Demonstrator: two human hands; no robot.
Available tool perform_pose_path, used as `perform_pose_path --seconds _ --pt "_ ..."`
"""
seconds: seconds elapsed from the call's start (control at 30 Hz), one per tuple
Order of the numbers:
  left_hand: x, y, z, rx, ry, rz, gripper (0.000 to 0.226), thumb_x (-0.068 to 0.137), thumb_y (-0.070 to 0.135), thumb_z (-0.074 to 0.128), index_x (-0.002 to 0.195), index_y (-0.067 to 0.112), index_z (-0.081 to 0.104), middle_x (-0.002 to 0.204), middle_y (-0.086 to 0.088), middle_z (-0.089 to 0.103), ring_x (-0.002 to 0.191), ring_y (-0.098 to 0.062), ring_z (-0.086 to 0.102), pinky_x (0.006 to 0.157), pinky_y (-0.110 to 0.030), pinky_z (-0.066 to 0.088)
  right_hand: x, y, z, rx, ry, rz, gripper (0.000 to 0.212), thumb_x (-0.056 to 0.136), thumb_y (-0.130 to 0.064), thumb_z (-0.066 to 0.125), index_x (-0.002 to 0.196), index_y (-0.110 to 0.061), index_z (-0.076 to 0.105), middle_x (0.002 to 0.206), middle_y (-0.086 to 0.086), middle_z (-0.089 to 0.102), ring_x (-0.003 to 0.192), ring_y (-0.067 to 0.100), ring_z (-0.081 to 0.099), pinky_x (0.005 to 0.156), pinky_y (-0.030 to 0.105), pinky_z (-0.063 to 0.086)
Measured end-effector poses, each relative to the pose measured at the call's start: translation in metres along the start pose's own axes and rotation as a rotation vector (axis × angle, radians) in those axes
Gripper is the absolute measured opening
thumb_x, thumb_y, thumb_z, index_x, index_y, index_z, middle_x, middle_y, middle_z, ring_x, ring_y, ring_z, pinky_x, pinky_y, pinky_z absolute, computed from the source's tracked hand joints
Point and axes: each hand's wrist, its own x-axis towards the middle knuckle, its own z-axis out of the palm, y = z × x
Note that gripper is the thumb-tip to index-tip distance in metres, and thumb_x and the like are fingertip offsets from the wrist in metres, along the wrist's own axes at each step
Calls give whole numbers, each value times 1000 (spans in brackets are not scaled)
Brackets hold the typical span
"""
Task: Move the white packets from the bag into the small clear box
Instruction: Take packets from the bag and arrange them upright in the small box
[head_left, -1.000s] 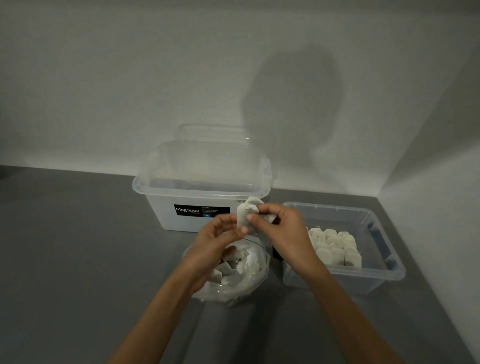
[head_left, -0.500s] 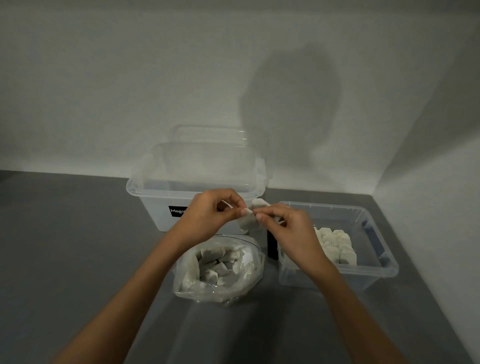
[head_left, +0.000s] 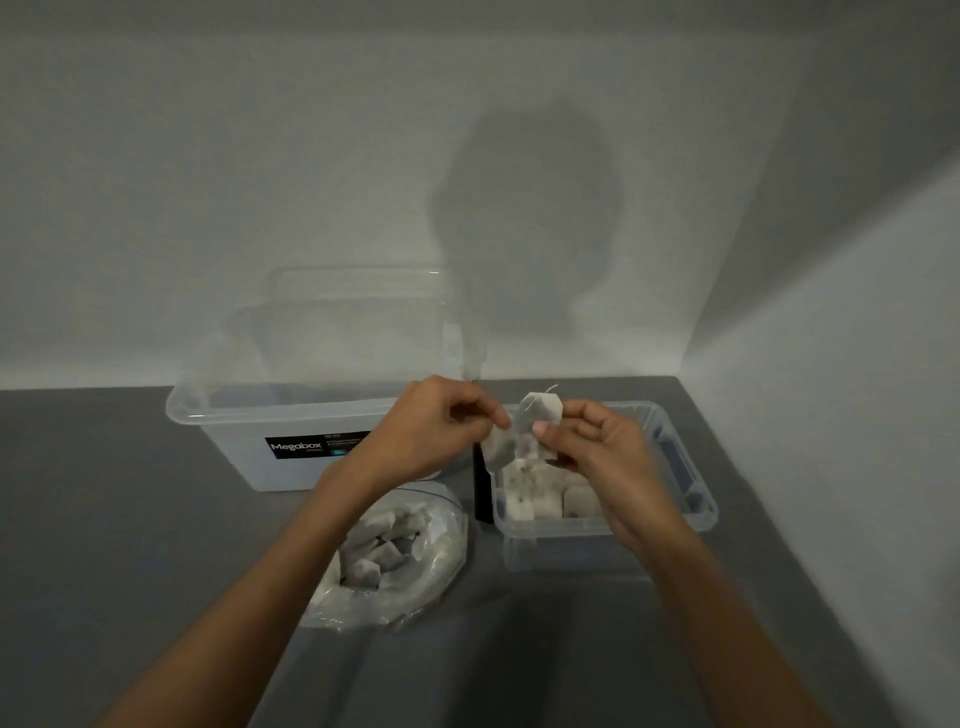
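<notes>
So the left hand (head_left: 431, 434) pinches a packet (head_left: 497, 448), the right hand (head_left: 602, 452) pinches a second packet (head_left: 543, 415), both touching, just over the small box (head_left: 696, 514). Probably best to tease them apart gently, then set each beside the rows (head_left: 545, 501) inside.

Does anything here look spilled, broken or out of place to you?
Nothing is spilled. The one oddity: the left hand and right hand pinch two packets that seem stuck together above the small box, a loose thread sticking up.
</notes>
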Motion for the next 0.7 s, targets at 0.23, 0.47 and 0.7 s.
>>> perform_pose_path --seconds 0.23,0.47,0.7 --pt "22 36 45 -155 -57 115 16 79 31 75 86 16 74 79 -2 73 77 -18 69 78 -38 55 -3 -8 -42 28 59 11 17 79 -16 74 96 -16 70 92 6 73 81 11 65 70 25 45" --pt "39 49 73 8 22 166 31 79 24 76 61 40 56 59 14 56 58 4 53 60 -8 37 8 -34 -86 -409 68 -285 10 82 -21 73 91 -25 74 86 -5 72 77 7 64 73 22 53" --pt "45 42 86 50 17 105 12 77 28 77 86 21 74 82 11 70 75 -3 65 72 -17 53 23 -42 -106 -906 58 -514 5 85 -18 70 88 -17 74 84 -6 67 71 0 57 70 3 42"
